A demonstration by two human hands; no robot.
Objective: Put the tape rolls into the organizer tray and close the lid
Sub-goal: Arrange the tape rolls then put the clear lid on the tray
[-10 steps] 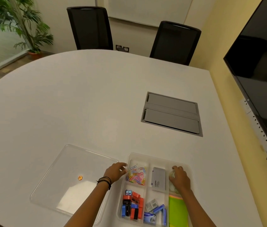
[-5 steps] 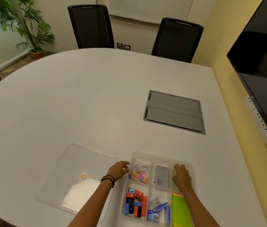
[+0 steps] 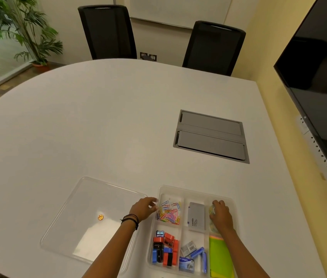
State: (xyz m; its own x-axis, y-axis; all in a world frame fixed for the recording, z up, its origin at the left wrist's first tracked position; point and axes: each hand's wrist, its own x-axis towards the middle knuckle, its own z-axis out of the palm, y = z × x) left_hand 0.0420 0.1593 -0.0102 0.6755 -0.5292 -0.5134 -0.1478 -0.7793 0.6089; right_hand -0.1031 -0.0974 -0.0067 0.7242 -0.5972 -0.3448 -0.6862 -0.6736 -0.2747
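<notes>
Fingers point(image 3: 217, 203) of the right hand point(image 3: 220, 216) curl down into the far right compartment of the organizer tray point(image 3: 194, 192), closed over a pale, yellowish tape roll point(image 3: 211, 210) that shows only at the hand's left edge; how firmly they hold it cannot be told. That forearm reaches in from the tray's near right corner, over the green and yellow paper pads point(image 3: 219, 257). The left hand point(image 3: 143, 209) rests at the tray's far left wall, its fingers bent and pressed together against the rim, with dark bands around the wrist.

Taking the tray as landmark: it sits on the white table point(image 3: 98, 127) at the near edge. Just left of it lies the clear lid point(image 3: 90, 197), flat and off the tray, the left forearm crossing over its right side; a small orange spot point(image 3: 100, 217) shows on it. Beyond the tray to the right is a grey cable hatch point(image 3: 210, 135) set into the table. Inside the tray, the far middle compartment holds a grey box point(image 3: 196, 217), the far left one coloured paper clips point(image 3: 169, 212), the near left one red, blue and black clips point(image 3: 165, 250), and the near middle one small blue boxes point(image 3: 191, 257).
</notes>
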